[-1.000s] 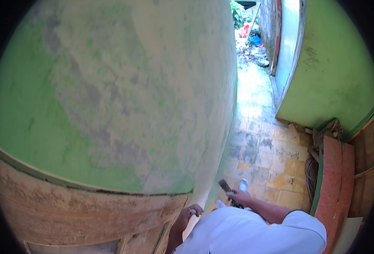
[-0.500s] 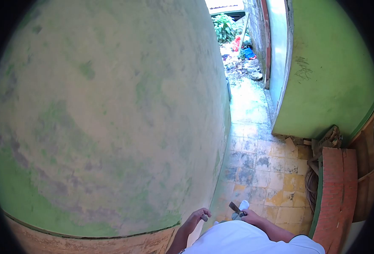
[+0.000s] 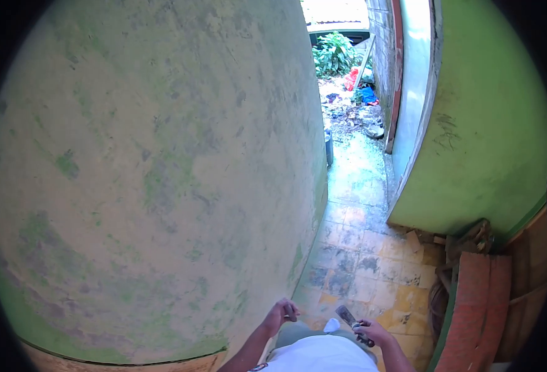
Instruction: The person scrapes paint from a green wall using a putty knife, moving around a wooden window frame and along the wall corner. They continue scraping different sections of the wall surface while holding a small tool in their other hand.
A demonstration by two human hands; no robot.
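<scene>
In my right hand (image 3: 377, 335) is a scraper with a flat, dull metal blade (image 3: 346, 315) and a dark handle. My fingers wrap the handle, and the blade points up and away from me, above the tiled floor. To the left, my left hand (image 3: 281, 312) is raised beside the wall (image 3: 162, 186), its fingers loosely bent and a little apart, with no object visible in them. The wall is patchy, with pale bare areas and remains of green paint. My white shirt and part of my trousers show below the hands.
A worn tiled floor (image 3: 360, 266) leads to a doorway, with plants (image 3: 335, 56) and litter outside. On the right are a green wall (image 3: 478, 124), a reddish panel (image 3: 481, 310) and a coiled hose or cable (image 3: 436, 304). Wood pieces (image 3: 472, 239) lie in the corner.
The view has shifted, showing the doorway lower. My left hand has moved slightly left, and my right hand slightly right and lower with the scraper, whose blade now shows more broadly.
</scene>
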